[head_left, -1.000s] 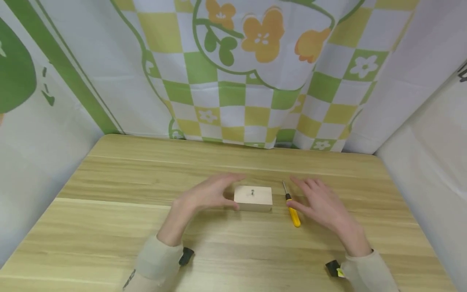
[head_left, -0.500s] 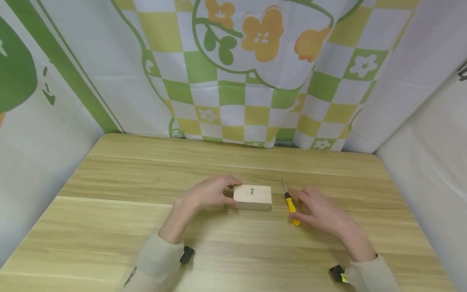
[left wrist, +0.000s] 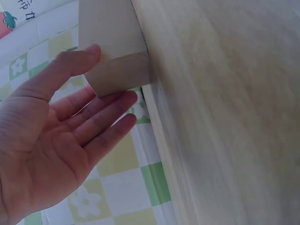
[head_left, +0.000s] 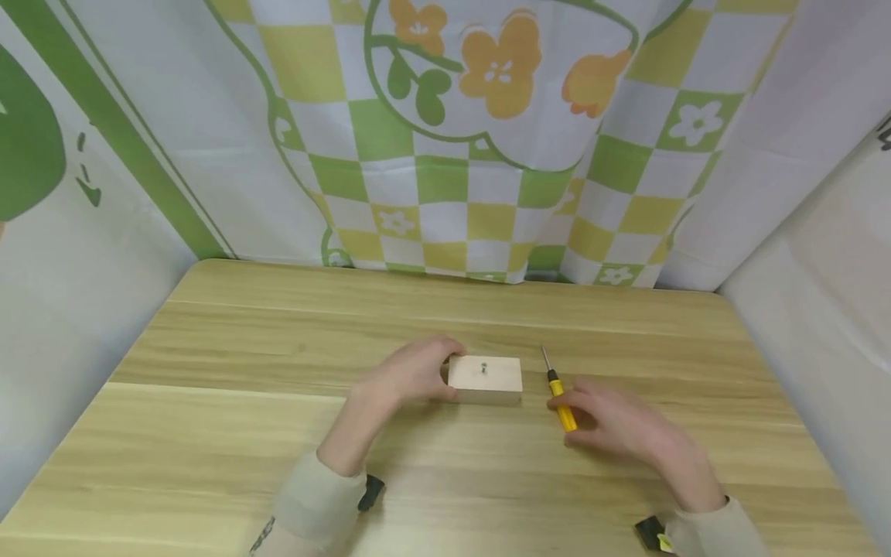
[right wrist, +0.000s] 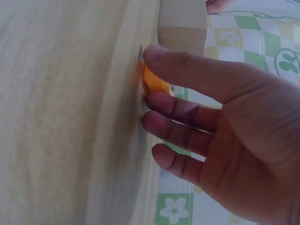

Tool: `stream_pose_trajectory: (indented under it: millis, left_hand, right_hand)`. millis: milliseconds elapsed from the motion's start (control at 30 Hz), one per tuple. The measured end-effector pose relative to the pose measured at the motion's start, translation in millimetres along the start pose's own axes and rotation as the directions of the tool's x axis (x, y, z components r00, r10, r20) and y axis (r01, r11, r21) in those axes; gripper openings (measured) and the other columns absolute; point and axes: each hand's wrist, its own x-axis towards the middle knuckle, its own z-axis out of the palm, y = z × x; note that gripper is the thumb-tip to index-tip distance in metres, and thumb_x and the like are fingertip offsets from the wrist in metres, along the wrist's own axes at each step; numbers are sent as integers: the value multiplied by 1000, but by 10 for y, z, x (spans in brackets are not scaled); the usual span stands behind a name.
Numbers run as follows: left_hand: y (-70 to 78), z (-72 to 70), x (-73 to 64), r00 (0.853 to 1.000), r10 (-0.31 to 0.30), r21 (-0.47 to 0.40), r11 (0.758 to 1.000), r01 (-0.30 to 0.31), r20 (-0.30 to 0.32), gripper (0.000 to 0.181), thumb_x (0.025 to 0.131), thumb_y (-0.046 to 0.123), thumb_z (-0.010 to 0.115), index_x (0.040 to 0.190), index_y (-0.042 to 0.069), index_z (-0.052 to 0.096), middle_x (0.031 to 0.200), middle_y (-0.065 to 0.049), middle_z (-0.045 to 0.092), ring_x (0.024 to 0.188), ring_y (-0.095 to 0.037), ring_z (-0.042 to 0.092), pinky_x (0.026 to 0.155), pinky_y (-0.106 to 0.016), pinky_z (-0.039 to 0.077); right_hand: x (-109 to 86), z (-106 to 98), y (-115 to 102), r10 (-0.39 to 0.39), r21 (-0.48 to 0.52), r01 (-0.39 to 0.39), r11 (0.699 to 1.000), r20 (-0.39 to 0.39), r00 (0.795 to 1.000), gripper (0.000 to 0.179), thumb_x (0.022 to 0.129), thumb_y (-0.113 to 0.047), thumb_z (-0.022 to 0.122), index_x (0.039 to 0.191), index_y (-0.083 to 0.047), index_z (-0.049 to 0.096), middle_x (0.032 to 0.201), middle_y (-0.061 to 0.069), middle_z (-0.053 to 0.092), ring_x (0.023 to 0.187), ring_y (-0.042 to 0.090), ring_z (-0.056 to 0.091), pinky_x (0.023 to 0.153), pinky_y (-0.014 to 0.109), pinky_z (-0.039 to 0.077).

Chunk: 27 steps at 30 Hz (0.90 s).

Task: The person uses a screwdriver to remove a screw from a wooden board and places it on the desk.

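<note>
A pale wooden block [head_left: 497,379] lies on the table with a small screw [head_left: 483,367] standing in its top. My left hand [head_left: 411,375] holds the block's left end, thumb on the near side and fingers on the far side. In the left wrist view the thumb presses the block [left wrist: 115,42] and the fingertips reach its other side. To the block's right lies a screwdriver [head_left: 567,418] with a yellow handle, its tip pointing away. My right hand [head_left: 619,422] pinches the handle between thumb and forefinger; in the right wrist view the other fingers curl loosely beside the orange-looking handle [right wrist: 154,82].
The wood-grain table [head_left: 278,333] extends around both hands. Behind it hangs a green and yellow checked curtain [head_left: 442,178] with flowers. White cloth walls [head_left: 821,294] close off the sides.
My left hand has closed onto the block's end. The right hand has moved nearer along the screwdriver, from beside its shaft to its handle, and its fingers have drawn together there.
</note>
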Motion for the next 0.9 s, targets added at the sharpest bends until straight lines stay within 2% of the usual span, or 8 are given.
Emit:
stream_pose_trajectory:
  millis: [133,333,500,600,667,733,833,900]
  left_hand:
    - [-2,13,-24,1000,-28,-27,999,28,-10,58,74,15,86,127,8,64,127,-6,65,117,-23,61,103,-41,47]
    - [-32,9,-28,999,-34,-59,998,33,-14,59,73,15,85,127,8,64,125,-6,65,114,-22,61,102,-42,48]
    - [-49,14,-25,999,-31,-76,997,30,-12,58,72,14,85,126,9,65,123,-4,66,110,-20,60,99,-40,48]
    - [-43,17,-19,1000,-24,-81,996,23,-7,56,73,14,85,125,9,65,122,-4,65,108,-19,59,98,-40,48]
    - [-42,18,-11,1000,-17,-78,997,16,-9,56,73,14,85,125,9,65,122,-4,65,107,-19,59,98,-40,48]
    - [-44,17,-2,1000,-13,-71,997,13,-12,56,73,14,86,125,8,65,122,-4,65,107,-19,59,98,-40,48]
    - [-47,13,4,1000,-12,-68,998,11,-14,57,73,15,85,126,7,65,123,-5,65,110,-20,59,100,-40,48]
    - [-47,12,5,1000,-14,-68,998,13,-10,58,73,15,85,127,7,64,125,-6,64,112,-21,59,101,-40,47]
  right_hand:
    - [-4,8,-19,16,40,-16,999,9,1000,41,84,-28,78,122,-18,69,92,-11,53,77,5,48,67,22,43]
    - [-6,1,-42,8,31,-8,1000,-22,1000,39,82,-23,80,119,-17,69,99,-10,58,83,5,52,73,26,49]
    - [-26,-11,-57,-50,0,50,999,-99,994,34,87,-21,76,119,-14,69,109,-4,64,93,9,61,80,33,56]
    - [-28,-25,-66,-105,-40,99,994,-215,971,30,88,-19,75,115,-10,70,103,-4,65,88,9,65,75,29,57]
    - [-8,-41,-66,-176,-102,150,983,-333,926,28,85,-17,77,111,-8,71,95,-4,65,82,8,66,69,24,57]
    - [26,-58,-51,-254,-178,192,965,-452,855,24,88,-23,75,106,-7,71,88,-4,63,75,7,66,62,21,55]
    - [79,-107,-45,-339,-273,216,938,-574,745,34,99,-37,59,100,-5,72,84,-1,63,68,8,64,56,20,53]
    - [95,-144,-57,-353,-297,208,932,-618,703,51,104,-45,42,98,-4,72,84,0,64,66,8,64,54,20,52]
